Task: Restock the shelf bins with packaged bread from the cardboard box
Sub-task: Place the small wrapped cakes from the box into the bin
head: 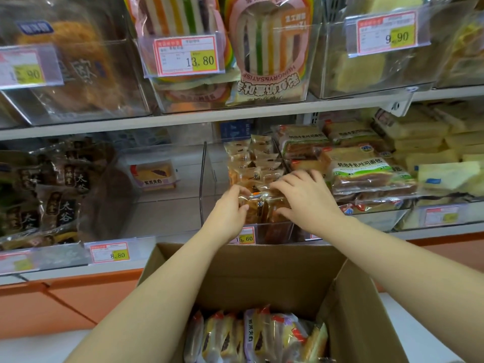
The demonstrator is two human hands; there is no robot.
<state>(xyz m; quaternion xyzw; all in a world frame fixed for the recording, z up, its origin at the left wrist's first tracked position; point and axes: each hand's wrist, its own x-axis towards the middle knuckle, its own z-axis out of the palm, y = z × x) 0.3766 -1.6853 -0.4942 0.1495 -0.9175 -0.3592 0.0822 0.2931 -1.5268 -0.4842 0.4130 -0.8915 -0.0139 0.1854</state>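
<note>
Above the box (235, 260), both hands work at the clear bin (203, 179) on the shelf just over its far flap.

Left hand (230, 208): fingers curled over the top left edge of the front pack (258, 205), thumb on its face, so a pinch. Right hand (306, 197): fingers slightly spread and bent over the pack tops, thumb on the front, gripping from the other side. The front pack sits just inside the bin's front wall, roughly upright, touching the row (248, 163) behind it.

Status, my read: early to mid task. The bin is filled front to back along its right side. Its left part looks bare, but glare on the plastic makes that uncertain. Current step looks like seating and squaring the front pack.

Plenty is left. The stock (251, 336) at the box's near end stands in a tight row of purple-label packs, count unclear. Up and left of the box, the next bin (183, 158) holds a lone pack (154, 174) with what looks like the same purple label, so the stock likely goes there. Up and right of the box, toast loaves (366, 174) are piled high, so probably no work there.
</note>
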